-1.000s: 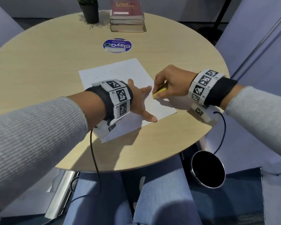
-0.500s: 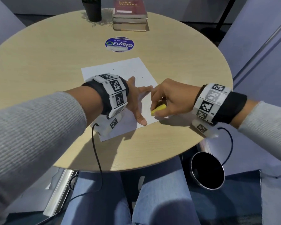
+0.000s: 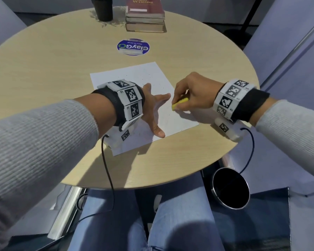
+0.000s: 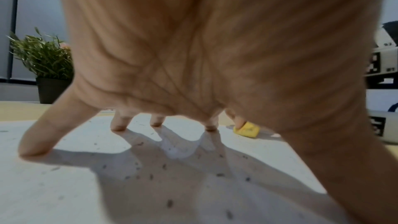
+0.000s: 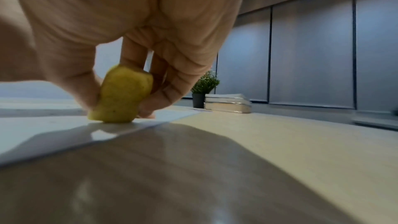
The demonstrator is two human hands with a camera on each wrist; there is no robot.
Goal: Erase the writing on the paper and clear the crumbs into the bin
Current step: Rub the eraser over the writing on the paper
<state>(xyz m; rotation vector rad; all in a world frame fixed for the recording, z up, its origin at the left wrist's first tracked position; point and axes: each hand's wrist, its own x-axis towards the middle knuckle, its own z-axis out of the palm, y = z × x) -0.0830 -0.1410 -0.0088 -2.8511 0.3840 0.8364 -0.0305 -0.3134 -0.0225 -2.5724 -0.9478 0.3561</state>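
A white sheet of paper (image 3: 134,77) lies on the round wooden table (image 3: 43,69), speckled with dark eraser crumbs (image 4: 170,203). My left hand (image 3: 152,109) presses down on the paper with spread, straight fingers (image 4: 36,142). My right hand (image 3: 192,93) pinches a yellow eraser (image 3: 179,105) between thumb and fingers, its lower end touching the paper near the right edge. The eraser (image 5: 120,96) fills the right wrist view, and it (image 4: 247,129) shows past my left fingertips. A round black bin (image 3: 230,188) with a metal rim stands on the floor below the table's right edge.
At the far side of the table stand a potted plant (image 3: 102,9) and a stack of books (image 3: 145,17). A round blue sticker (image 3: 133,47) lies beyond the paper. My knees in jeans (image 3: 179,223) are under the near table edge, and cables hang from both wrists.
My right hand with the eraser went toward me along the paper's right side, then back away to the middle of that side. My left hand stayed pressed on the paper.
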